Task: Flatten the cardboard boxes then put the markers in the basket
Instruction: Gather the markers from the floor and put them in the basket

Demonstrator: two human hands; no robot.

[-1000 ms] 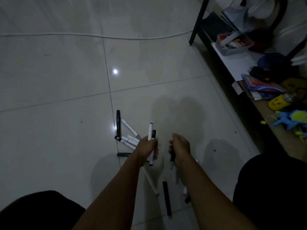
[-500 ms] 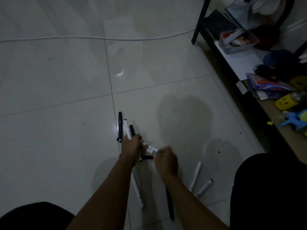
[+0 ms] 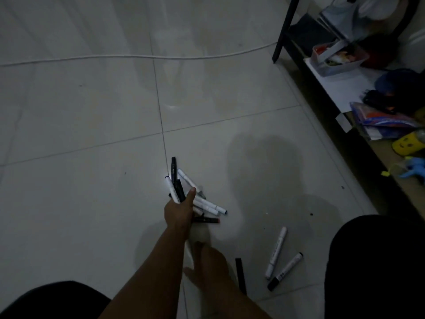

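The left hand (image 3: 179, 210) holds a bunch of black and white markers (image 3: 176, 189) over the pile of markers (image 3: 207, 207) on the floor (image 3: 92, 134). The right hand (image 3: 208, 265) reaches low with fingers spread flat, beside a black marker (image 3: 240, 275). Two white markers (image 3: 276, 252) lie nearby.

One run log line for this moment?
left hand: holds markers | right hand: low near floor, grip unclear | basket: unseen

The left hand (image 3: 178, 211) concealed the lower ends of the gripped markers (image 3: 176, 188); the right hand (image 3: 208, 264) was motion-blurred.
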